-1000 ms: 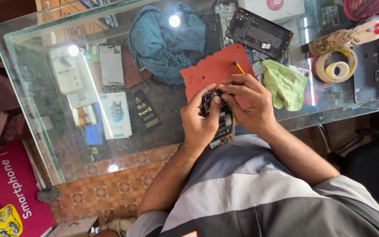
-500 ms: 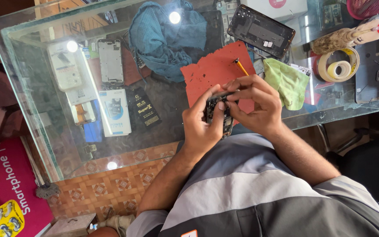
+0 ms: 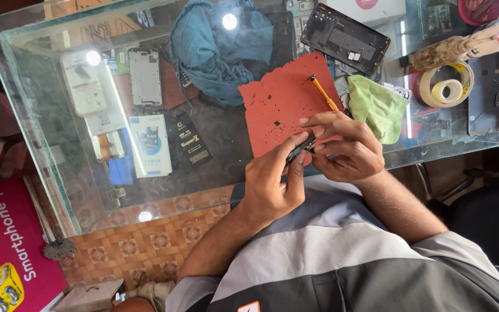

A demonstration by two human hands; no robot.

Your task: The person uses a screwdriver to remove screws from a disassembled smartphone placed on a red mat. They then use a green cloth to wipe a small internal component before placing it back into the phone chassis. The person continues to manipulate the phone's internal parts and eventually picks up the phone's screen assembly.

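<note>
While both hands meet over the near edge of the desk, the scene reads as follows.

Left hand (image 3: 270, 185): closed around the near end of a small dark phone part (image 3: 300, 148), thumb and fingers clamped on it.
Right hand (image 3: 342, 147): fingers curled, fingertips pinching the far end of the same part; index finger stretched along its top.
Phone part: held edge-on between the two hands, just above the near corner of the red mat (image 3: 284, 104); details too small to tell.
Red mat: flat on the glass desk (image 3: 47, 167), ragged at the edges, dotted with small dark specks.
Screwdriver (image 3: 323, 92): orange handle, lying on the mat's right edge, just beyond the right hand.
Green cloth (image 3: 379, 107): crumpled, just beside the mat on its right, near the right hand.
Black phone back (image 3: 345, 37): open shell lying face up beyond the mat, well apart from the hands.
Blue cloth (image 3: 218, 49): bunched beyond the mat's left corner.
Tape roll (image 3: 449, 86): lying flat to the right of the green cloth.
Under the glass: a white phone frame (image 3: 145, 75) and flat packaged items (image 3: 151, 144) on a lower shelf, to the left of the hands.
</note>
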